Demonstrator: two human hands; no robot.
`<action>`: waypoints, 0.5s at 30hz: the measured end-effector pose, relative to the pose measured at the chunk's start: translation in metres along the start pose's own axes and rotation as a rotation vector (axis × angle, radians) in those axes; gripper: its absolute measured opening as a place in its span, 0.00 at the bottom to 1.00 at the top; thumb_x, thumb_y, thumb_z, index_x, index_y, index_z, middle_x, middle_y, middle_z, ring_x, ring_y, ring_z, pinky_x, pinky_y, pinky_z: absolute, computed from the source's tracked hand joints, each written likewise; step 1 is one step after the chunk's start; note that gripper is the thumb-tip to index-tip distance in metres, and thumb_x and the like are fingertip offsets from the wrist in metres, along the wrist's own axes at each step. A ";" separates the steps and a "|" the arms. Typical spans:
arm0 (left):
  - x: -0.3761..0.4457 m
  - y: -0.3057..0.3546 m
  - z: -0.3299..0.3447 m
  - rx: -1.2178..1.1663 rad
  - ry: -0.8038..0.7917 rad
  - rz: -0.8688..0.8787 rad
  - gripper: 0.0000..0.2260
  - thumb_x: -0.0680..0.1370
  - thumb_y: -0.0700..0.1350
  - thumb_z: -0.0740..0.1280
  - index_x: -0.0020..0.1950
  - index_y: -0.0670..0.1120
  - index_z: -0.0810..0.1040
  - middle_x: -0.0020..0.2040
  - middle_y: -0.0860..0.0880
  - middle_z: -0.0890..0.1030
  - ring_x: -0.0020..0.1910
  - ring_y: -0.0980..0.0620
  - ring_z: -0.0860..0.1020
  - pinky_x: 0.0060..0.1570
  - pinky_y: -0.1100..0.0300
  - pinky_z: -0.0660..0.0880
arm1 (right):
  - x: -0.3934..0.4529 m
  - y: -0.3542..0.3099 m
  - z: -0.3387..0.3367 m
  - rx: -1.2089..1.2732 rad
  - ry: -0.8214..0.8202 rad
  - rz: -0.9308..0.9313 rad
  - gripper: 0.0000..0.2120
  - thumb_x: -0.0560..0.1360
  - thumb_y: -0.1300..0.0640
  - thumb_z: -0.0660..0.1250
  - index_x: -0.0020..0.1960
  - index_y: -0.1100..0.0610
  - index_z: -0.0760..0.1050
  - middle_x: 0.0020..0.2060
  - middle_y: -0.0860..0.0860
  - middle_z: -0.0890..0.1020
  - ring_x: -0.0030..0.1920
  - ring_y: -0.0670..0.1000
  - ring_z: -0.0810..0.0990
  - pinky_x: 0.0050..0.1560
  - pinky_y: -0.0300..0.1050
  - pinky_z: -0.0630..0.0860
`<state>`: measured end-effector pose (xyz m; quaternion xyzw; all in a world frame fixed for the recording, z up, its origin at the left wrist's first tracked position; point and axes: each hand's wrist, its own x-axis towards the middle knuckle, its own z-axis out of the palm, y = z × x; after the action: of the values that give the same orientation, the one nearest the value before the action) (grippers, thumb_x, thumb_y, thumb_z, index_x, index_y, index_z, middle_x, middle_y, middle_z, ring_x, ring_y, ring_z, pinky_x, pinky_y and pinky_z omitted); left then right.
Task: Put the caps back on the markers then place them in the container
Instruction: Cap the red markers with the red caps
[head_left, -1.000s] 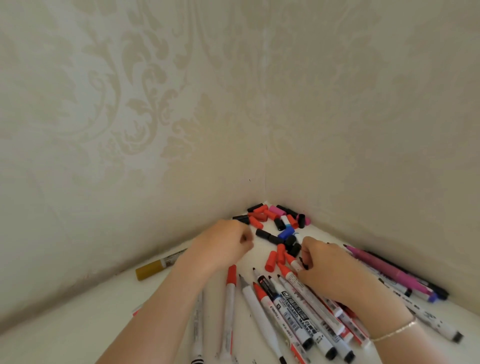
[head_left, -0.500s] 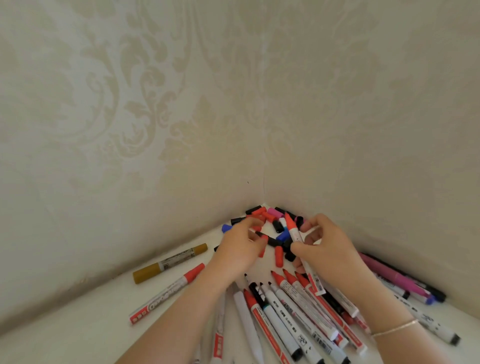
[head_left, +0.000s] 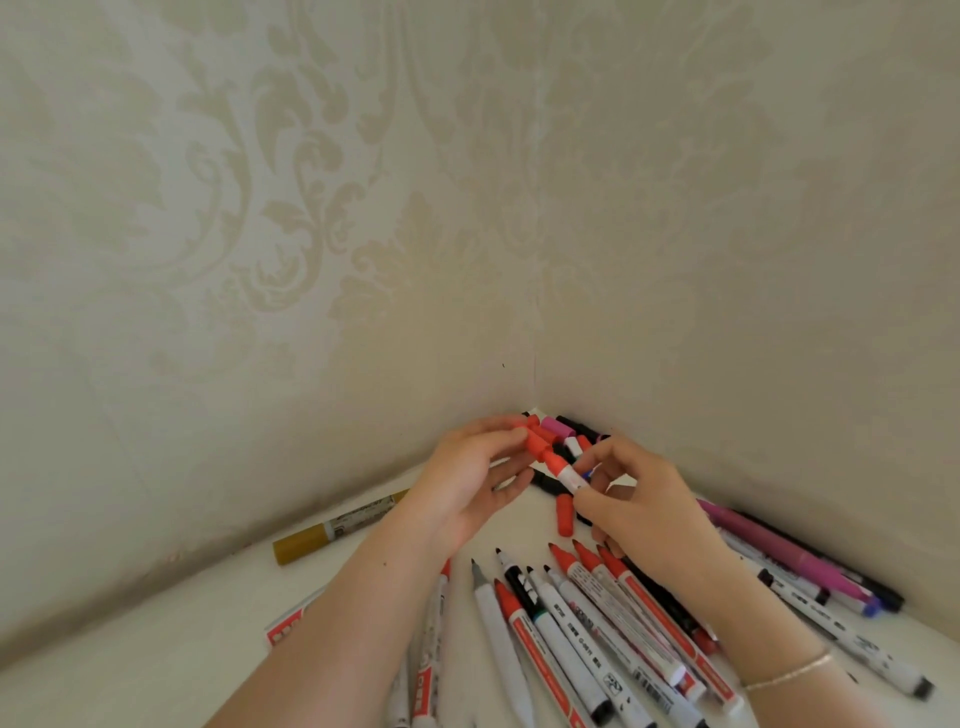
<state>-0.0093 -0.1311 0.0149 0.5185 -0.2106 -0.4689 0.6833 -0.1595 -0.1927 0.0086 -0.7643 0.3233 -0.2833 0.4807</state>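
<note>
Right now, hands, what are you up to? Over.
Left hand pinches red cap. Right hand holds red marker, tip meeting cap. Loose caps lie below; no container in view.

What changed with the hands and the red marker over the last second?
The right hand picked a red marker off the table and raised it. The left hand took a red cap from the pile and brought it to the marker's tip. The gold marker and the pink marker stayed put.
</note>
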 end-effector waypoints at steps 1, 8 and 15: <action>-0.001 -0.001 0.001 0.052 0.006 0.027 0.06 0.78 0.37 0.65 0.53 0.44 0.79 0.41 0.47 0.84 0.42 0.53 0.81 0.45 0.60 0.76 | 0.000 0.001 0.000 -0.015 0.005 -0.003 0.08 0.73 0.65 0.67 0.46 0.52 0.75 0.34 0.51 0.78 0.23 0.41 0.74 0.28 0.39 0.71; -0.008 0.004 0.006 0.360 0.016 0.196 0.08 0.78 0.40 0.67 0.56 0.44 0.75 0.45 0.45 0.86 0.44 0.52 0.85 0.45 0.64 0.78 | -0.004 -0.005 0.001 0.091 0.078 -0.095 0.09 0.74 0.61 0.69 0.50 0.48 0.80 0.36 0.54 0.81 0.21 0.41 0.72 0.23 0.31 0.67; -0.013 0.003 0.014 0.236 -0.020 0.277 0.11 0.76 0.38 0.70 0.57 0.43 0.74 0.46 0.42 0.85 0.47 0.45 0.84 0.53 0.54 0.79 | -0.006 -0.004 0.013 0.106 0.235 -0.197 0.08 0.74 0.55 0.70 0.52 0.47 0.82 0.43 0.49 0.80 0.25 0.42 0.71 0.26 0.30 0.67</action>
<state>-0.0255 -0.1271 0.0252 0.5565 -0.3402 -0.3476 0.6736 -0.1523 -0.1796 0.0070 -0.7274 0.2856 -0.4333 0.4489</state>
